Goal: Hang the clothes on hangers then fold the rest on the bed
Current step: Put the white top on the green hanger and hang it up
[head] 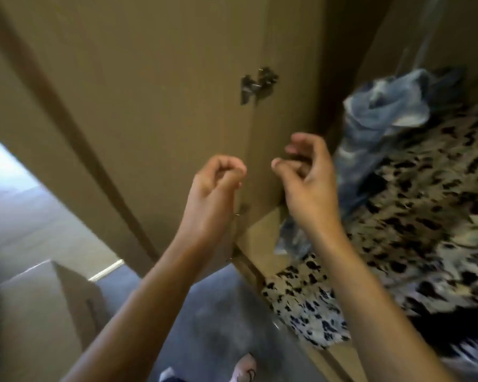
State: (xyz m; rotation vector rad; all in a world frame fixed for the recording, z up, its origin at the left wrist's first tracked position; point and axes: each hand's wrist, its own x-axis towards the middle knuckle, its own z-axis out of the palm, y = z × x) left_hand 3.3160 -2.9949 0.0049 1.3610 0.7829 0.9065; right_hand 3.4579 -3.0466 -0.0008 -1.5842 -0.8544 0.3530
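My left hand [218, 183] is raised in front of the brown wardrobe door [155, 78], its fingers curled into a loose fist with nothing in it. Just to its right, my right hand [307, 172] is lifted with loosely bent fingers and also holds nothing. Inside the open right side of the wardrobe hang a blue-and-white tie-dye garment [384, 106] and a leopard-print garment [425, 194]. My right hand is close to the left edge of the blue garment without touching it. No hanger is visible; the picture is blurred.
Two metal handles [257, 84] sit on the shut wardrobe doors. A cardboard box [39, 312] stands on the grey carpet [210, 326] at lower left. My shoe [246, 366] shows at the bottom edge. A bright opening [0, 161] lies at far left.
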